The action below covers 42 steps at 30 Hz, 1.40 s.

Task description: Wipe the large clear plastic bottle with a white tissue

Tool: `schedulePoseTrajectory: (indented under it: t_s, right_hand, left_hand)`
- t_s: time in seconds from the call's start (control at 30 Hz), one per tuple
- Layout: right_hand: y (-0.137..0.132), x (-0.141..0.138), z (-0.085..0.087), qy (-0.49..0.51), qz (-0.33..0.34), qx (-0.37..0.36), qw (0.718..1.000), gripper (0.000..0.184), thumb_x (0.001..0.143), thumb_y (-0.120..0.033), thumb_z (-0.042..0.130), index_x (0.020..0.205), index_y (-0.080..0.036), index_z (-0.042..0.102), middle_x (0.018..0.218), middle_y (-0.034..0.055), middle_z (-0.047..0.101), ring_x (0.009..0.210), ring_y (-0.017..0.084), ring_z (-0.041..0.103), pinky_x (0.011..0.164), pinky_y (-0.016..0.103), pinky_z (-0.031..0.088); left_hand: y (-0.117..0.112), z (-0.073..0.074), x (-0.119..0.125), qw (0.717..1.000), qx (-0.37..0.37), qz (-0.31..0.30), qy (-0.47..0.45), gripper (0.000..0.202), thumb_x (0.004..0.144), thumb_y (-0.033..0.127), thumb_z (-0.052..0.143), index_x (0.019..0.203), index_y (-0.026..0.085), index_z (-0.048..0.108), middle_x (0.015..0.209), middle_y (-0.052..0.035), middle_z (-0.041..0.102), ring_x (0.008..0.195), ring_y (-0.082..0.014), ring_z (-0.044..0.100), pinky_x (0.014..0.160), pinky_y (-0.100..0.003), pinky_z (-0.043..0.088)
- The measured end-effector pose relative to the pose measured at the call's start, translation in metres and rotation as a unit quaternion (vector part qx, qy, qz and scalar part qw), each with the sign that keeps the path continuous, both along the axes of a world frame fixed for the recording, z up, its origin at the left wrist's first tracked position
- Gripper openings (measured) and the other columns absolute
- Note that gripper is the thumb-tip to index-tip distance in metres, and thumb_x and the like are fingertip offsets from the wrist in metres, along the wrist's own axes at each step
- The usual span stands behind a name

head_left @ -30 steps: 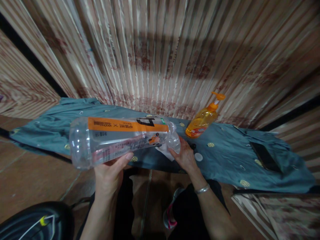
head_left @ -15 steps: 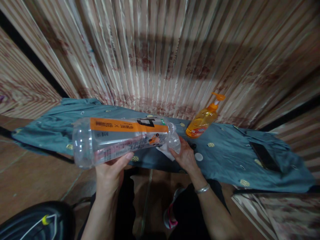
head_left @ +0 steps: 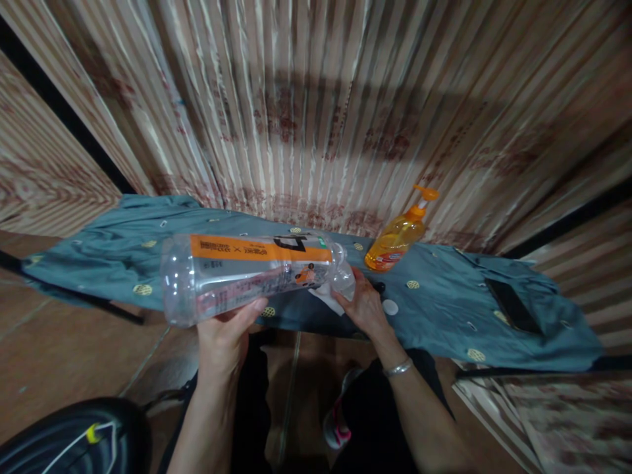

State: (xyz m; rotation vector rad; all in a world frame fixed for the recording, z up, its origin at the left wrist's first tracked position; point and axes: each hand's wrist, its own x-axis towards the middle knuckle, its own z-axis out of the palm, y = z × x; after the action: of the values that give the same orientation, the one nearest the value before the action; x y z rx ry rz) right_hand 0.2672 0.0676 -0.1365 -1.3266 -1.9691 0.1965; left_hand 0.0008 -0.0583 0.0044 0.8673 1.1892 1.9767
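A large clear plastic bottle [head_left: 257, 266] with an orange and silver label lies nearly level above the cloth-covered table, its neck to the right. My left hand [head_left: 224, 332] is closed around its underside, thumb along the near side. My right hand [head_left: 366, 304] is closed on a small clear plastic container [head_left: 344, 283] at the bottle's neck; whether the two touch I cannot tell. White tissue-like material [head_left: 328, 299] shows below that container. Right of my right hand lie a round white disc [head_left: 390, 307] and a small black piece [head_left: 379, 288].
A pump bottle [head_left: 395, 245] of orange liquid stands at the table's back, by the pleated curtain [head_left: 306, 118]. A dark phone [head_left: 513, 306] lies on the green cloth [head_left: 444, 316] at the right. At lower left on the floor is a black round object [head_left: 74, 434].
The large bottle and my left hand have moved slightly right. My right hand keeps its grip on the small container, and the view has shifted a little.
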Motion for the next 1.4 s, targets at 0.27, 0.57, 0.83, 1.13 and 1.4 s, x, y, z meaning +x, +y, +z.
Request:
schedulePoseTrajectory:
  t_s: [0.27, 0.57, 0.83, 1.13, 1.4]
  right_hand:
    - [0.000, -0.001, 0.009, -0.014, -0.003, -0.013, 1.000, 0.073, 0.102, -0.058, 0.079, 0.157, -0.013, 0.062, 0.128, 0.0224, 0.085, 0.114, 0.041, 0.084, 0.099, 0.056, 0.070]
    - [0.002, -0.001, 0.010, -0.039, -0.006, -0.002, 0.999, 0.071, 0.103, -0.065, 0.076, 0.152, -0.014, 0.065, 0.126, 0.0235, 0.086, 0.114, 0.043, 0.084, 0.098, 0.056, 0.070]
    - [0.001, -0.002, 0.016, -0.046, 0.001, -0.016, 0.999, 0.064, 0.101, -0.060, 0.079, 0.147, -0.017, 0.069, 0.129, 0.0214, 0.086, 0.117, 0.042, 0.084, 0.103, 0.058, 0.070]
    - [0.000, -0.002, 0.020, -0.074, 0.001, -0.034, 0.997, 0.065, 0.098, -0.049, 0.084, 0.149, -0.014, 0.066, 0.131, 0.0241, 0.085, 0.120, 0.043, 0.084, 0.104, 0.056, 0.069]
    - [-0.003, -0.004, 0.024, -0.094, -0.005, -0.041, 0.995, 0.065, 0.097, -0.038, 0.085, 0.152, -0.012, 0.063, 0.133, 0.0232, 0.085, 0.121, 0.040, 0.084, 0.105, 0.051, 0.068]
  left_hand:
    - [0.000, 0.016, 0.012, 0.999, 0.009, 0.031, -0.032, 0.054, 0.053, 0.024, 0.102, 0.105, 0.024, 0.089, 0.092, -0.0041, 0.092, 0.084, -0.0283, 0.089, 0.083, -0.037, 0.075]
    - [-0.001, 0.013, 0.008, 0.999, -0.002, 0.035, -0.023, 0.048, 0.052, 0.028, 0.102, 0.097, 0.021, 0.088, 0.086, -0.0058, 0.089, 0.084, -0.0302, 0.088, 0.088, -0.043, 0.075]
    - [-0.001, 0.017, 0.010, 0.998, 0.016, 0.040, -0.048, 0.034, 0.047, 0.017, 0.098, 0.078, 0.022, 0.084, 0.080, -0.0035, 0.088, 0.076, -0.0236, 0.085, 0.081, -0.033, 0.074]
    - [-0.001, 0.010, 0.005, 0.998, 0.022, 0.047, -0.031, 0.032, 0.051, 0.022, 0.102, 0.079, 0.022, 0.086, 0.086, -0.0055, 0.089, 0.082, -0.0273, 0.087, 0.083, -0.038, 0.076]
    - [-0.002, 0.015, 0.005, 0.997, 0.038, 0.026, -0.054, 0.028, 0.048, 0.011, 0.097, 0.058, 0.022, 0.074, 0.074, -0.0023, 0.085, 0.078, -0.0246, 0.087, 0.080, -0.032, 0.076]
